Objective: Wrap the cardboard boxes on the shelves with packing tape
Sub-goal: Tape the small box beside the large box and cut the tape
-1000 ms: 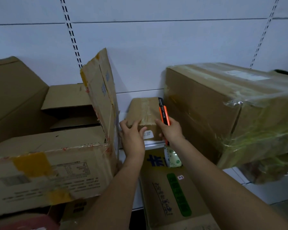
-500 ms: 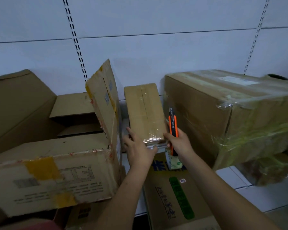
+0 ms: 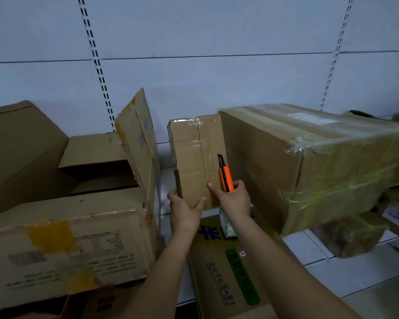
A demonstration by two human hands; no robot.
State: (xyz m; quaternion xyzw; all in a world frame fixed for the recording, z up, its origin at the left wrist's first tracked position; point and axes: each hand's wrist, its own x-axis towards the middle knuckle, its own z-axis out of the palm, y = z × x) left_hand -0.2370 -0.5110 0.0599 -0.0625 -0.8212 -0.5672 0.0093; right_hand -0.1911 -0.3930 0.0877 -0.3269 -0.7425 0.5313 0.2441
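Small brown tape-wrapped cardboard box (image 3: pixel 195 162) upended on white shelf (image 3: pixel 166 180), my left hand (image 3: pixel 184 210) cupping its lower corner, right hand (image 3: pixel 234 199) pinching orange utility knife (image 3: pixel 225 174) against it; seems light, stiff, film-slick—grip bare edges.

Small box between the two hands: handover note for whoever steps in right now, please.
Left hand: grips the lower left corner of the small box.
Right hand: holds the orange utility knife, tip pointing up, fingers also pressed on the box's lower right.
The box is tipped up on the shelf, between the open-flapped box and the large film-wrapped box.
Done: clear tape shows along the small box's seam and top edge.
Left: whether every side is taped cannot be told; the open-flapped box is unsealed. A tape roll shows partly below the right wrist.
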